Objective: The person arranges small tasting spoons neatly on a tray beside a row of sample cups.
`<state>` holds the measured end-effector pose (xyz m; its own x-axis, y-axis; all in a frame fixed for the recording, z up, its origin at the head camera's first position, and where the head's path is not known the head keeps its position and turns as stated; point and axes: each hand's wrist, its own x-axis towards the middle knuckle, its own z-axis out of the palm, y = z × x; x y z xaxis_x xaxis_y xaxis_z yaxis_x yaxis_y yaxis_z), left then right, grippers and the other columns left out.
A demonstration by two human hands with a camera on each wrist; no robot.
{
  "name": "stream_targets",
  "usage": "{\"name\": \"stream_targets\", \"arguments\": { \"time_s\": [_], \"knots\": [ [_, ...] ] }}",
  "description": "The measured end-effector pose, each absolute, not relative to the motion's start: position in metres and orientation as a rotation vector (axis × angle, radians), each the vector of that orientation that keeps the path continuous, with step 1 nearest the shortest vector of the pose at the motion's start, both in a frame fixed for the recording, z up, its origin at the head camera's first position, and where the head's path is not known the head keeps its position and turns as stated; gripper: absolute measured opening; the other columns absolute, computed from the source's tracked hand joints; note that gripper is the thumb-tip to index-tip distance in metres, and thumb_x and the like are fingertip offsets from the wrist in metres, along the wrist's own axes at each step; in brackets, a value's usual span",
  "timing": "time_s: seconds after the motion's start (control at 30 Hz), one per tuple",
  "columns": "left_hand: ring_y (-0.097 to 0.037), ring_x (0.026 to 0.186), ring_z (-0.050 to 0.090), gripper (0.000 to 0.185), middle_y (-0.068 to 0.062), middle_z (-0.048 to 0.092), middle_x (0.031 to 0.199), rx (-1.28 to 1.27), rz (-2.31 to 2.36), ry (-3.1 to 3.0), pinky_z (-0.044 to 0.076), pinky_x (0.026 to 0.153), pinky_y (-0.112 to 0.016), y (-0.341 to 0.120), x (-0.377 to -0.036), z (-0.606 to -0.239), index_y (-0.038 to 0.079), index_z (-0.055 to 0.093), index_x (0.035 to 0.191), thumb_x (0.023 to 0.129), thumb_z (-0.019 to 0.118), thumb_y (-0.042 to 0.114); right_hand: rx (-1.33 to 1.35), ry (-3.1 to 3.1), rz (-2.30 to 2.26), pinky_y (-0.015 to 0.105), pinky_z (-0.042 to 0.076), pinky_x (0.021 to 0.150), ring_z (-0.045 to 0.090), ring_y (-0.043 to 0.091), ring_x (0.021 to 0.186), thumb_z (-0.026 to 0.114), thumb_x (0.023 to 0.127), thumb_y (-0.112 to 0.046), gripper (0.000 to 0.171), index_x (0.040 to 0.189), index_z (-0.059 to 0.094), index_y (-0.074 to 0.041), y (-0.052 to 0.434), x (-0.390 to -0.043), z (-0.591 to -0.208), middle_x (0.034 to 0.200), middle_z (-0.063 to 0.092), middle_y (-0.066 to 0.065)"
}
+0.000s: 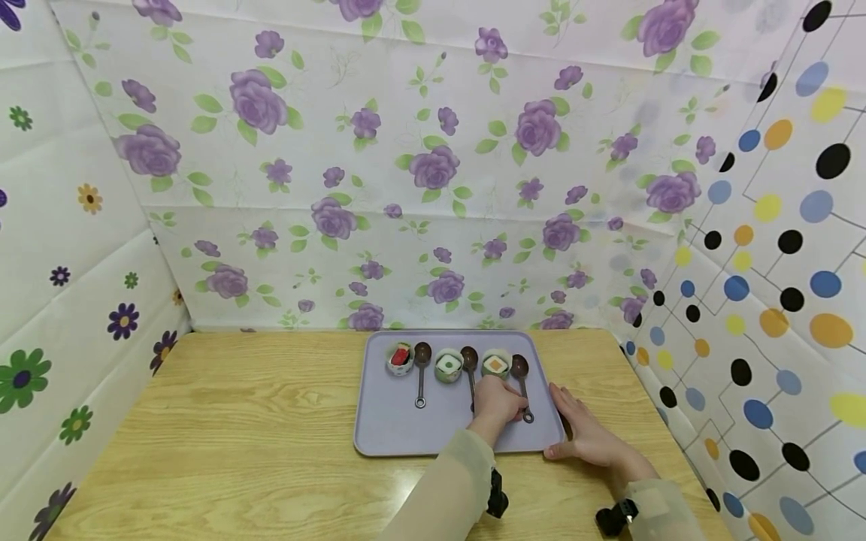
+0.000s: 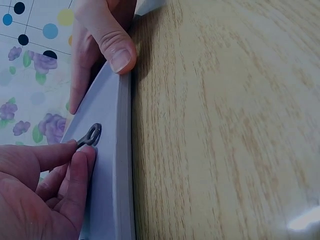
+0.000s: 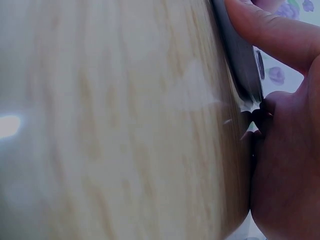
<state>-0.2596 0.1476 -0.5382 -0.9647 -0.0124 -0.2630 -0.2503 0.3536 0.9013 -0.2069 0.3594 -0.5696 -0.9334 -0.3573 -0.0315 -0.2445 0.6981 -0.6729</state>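
Observation:
A lilac tray (image 1: pixel 392 432) lies on the wooden table. On it stand small paper cups of food: one with a red piece (image 1: pixel 401 356), one with a green-centred white piece (image 1: pixel 449 364), one with an orange-centred white piece (image 1: pixel 497 364). Brown-bowled spoons lie beside them, a left one (image 1: pixel 422 353), a middle one (image 1: pixel 470 358) and a right one (image 1: pixel 519 367). My left hand (image 1: pixel 498 402) pinches the right spoon's handle near its ring end (image 2: pixel 92 135). My right hand (image 1: pixel 591 436) rests at the tray's right front corner, fingers straight along the side, thumb (image 2: pixel 120 59) on the front rim.
The wooden table (image 1: pixel 257 421) spreads left of the tray and in front of it. A flowered cloth (image 1: pixel 433 165) hangs behind; a dotted cloth (image 1: pixel 764 315) stands close on the right. Another flower-printed cloth (image 1: pixel 88 338) closes off the left side.

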Motion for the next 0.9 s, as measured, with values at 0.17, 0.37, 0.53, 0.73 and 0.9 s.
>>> {"name": "stream_targets", "arguments": {
  "time_s": [0.17,0.37,0.53,0.73,0.9],
  "knots": [
    [-0.008,0.044,0.062,0.021,0.000,0.065,0.054,-0.199,1.718,2.362,0.056,0.046,-0.023,0.143,-0.265,-0.546,0.011,0.078,0.069,0.080,0.093,0.002,-0.479,2.763,-0.989,0.075,0.003,0.123,0.001,0.056,0.158,0.093,0.078,-0.038,0.130,0.168,0.012,0.007,0.357,-0.211,-0.570,0.173,0.009,0.033],
    [-0.011,0.052,0.066,0.008,0.001,0.069,0.066,0.063,1.781,2.320,0.057,0.050,-0.024,0.120,-0.266,-0.544,0.008,0.081,0.086,0.091,0.086,0.011,-0.517,2.741,-1.080,0.069,0.000,0.125,0.001,0.055,0.158,0.092,0.079,-0.042,0.129,0.169,0.012,0.003,0.361,-0.211,-0.577,0.173,0.011,0.033],
    [-0.012,0.069,0.070,0.015,0.005,0.071,0.084,0.443,1.620,2.353,0.060,0.060,-0.027,0.071,-0.262,-0.522,0.009,0.081,0.107,0.100,0.079,0.022,-0.592,2.759,-1.123,0.053,-0.005,0.130,0.002,0.059,0.156,0.092,0.080,-0.040,0.127,0.169,0.013,0.004,0.368,-0.206,-0.583,0.170,0.012,0.039],
    [-0.006,0.084,0.067,0.018,0.009,0.074,0.095,0.937,1.224,2.649,0.059,0.076,-0.025,-0.022,-0.261,-0.502,0.013,0.080,0.114,0.102,0.076,0.025,-0.482,2.725,-1.072,0.076,-0.001,0.122,-0.001,0.058,0.157,0.084,0.091,-0.042,0.117,0.169,0.010,0.005,0.368,-0.205,-0.572,0.173,0.007,0.033],
    [-0.023,0.104,0.072,0.027,-0.004,0.075,0.115,1.058,0.962,2.939,0.062,0.091,-0.042,-0.110,-0.258,-0.494,0.010,0.077,0.123,0.101,0.077,0.024,-0.433,2.840,-0.973,0.082,0.001,0.118,-0.004,0.059,0.157,0.068,0.105,-0.041,0.095,0.170,0.014,0.002,0.368,-0.205,-0.563,0.175,0.005,0.030]
  ]
}}
